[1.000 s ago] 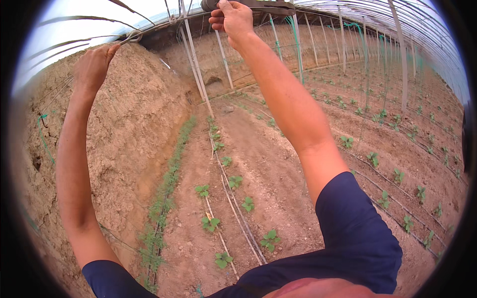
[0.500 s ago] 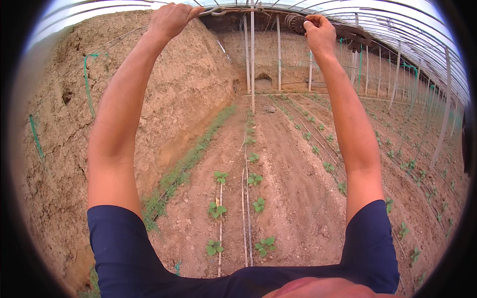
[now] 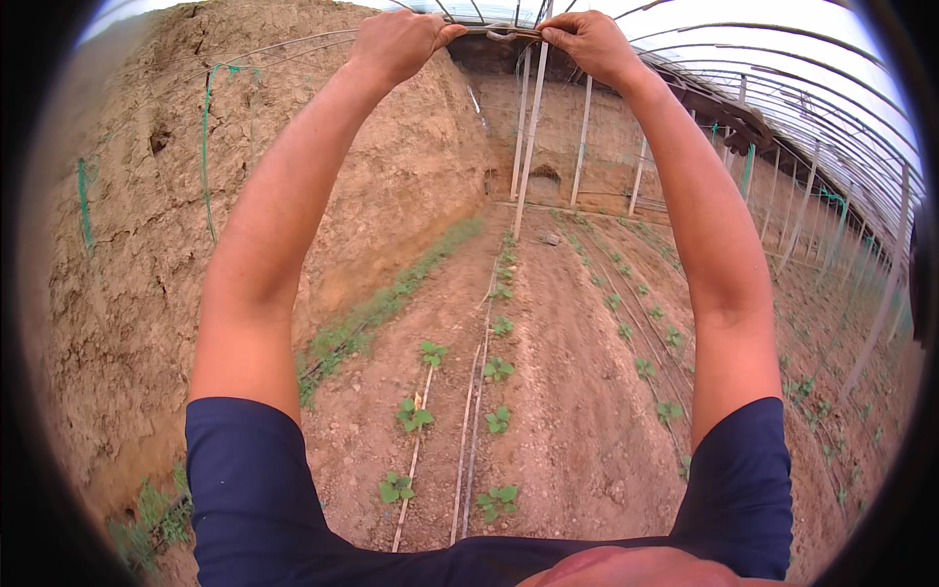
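Note:
Both arms are raised overhead to a thin wire [image 3: 479,28] that runs across the top of the head view. My left hand [image 3: 401,46] is closed around the wire, its thumb stretched along it to the right. A short way to the right, my right hand [image 3: 593,45] pinches the wire between thumb and fingertips, close to a pale post. Between the hands, a light-coloured knot or loop [image 3: 502,36] sits on the wire; its fine detail is too small to make out.
A rough earth wall [image 3: 147,293] rises on the left, with green twine [image 3: 207,147] hanging along it. Rows of seedlings [image 3: 497,421] and thin hoses [image 3: 465,445] line the soil. Upright posts [image 3: 533,137] stand ahead under curved roof ribs [image 3: 773,59].
My right hand has come left, away from a dark round disc, and now pinches the wire. My left hand has shifted right, so the hands are closer together. The view has tilted slightly.

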A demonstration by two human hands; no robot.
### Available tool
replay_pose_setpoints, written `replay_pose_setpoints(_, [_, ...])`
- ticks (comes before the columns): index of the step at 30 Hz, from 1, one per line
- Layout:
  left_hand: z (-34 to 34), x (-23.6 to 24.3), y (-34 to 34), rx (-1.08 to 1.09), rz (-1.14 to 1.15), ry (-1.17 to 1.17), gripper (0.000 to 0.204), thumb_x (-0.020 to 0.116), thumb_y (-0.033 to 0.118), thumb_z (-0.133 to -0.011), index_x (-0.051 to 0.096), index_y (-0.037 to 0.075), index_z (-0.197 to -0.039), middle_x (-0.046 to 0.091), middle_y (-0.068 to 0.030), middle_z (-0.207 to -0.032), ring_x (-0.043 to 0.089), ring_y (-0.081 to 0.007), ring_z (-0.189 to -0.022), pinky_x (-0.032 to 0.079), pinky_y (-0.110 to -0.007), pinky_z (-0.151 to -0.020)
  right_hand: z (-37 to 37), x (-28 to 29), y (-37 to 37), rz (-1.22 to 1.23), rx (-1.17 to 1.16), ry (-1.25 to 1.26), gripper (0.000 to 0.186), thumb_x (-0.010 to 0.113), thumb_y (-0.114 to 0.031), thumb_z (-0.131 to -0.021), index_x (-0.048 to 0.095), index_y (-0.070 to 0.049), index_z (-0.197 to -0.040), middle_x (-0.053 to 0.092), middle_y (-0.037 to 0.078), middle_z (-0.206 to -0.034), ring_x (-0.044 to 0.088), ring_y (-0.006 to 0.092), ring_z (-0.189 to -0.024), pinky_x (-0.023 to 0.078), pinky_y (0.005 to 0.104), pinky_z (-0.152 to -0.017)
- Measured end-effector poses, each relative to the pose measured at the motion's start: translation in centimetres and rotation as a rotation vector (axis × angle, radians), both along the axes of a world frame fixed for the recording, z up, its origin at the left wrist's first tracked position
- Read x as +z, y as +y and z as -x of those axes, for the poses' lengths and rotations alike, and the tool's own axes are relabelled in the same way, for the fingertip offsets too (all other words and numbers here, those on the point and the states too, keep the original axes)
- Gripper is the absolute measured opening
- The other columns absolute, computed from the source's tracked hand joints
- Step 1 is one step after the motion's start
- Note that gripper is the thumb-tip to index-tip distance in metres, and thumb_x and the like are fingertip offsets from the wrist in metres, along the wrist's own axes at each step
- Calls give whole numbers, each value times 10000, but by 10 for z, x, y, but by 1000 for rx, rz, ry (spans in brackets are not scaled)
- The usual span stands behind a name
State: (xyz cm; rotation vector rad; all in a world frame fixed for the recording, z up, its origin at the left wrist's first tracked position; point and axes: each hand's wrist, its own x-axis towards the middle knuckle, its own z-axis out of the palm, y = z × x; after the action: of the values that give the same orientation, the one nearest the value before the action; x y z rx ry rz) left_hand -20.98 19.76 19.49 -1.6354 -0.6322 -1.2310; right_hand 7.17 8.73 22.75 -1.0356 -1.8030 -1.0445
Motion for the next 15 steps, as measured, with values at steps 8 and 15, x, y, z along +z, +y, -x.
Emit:
replay_pose_setpoints(8, [50, 3, 15, 47, 155, -27, 706, 361, 724, -994, 703, 143, -784, 687, -118, -707, 700, -324, -718, 527, -505, -625, -10, 6, 5, 64, 152, 67, 270, 675, -243, -938, 776, -80, -1127, 770, 112, -1048, 708, 216, -1007, 532, 350, -930])
replay_pose_setpoints(15, [74, 2, 37, -89, 136, -19, 735, 352, 769, -966, 707, 142, -817, 691, -117, -733, 694, -337, -748, 528, -507, -667, 3, 14, 8, 12, 60, -7, 292, 676, -285, -963, 773, -63, -1127, 768, 114, -1050, 708, 216, -985, 529, 337, -926])
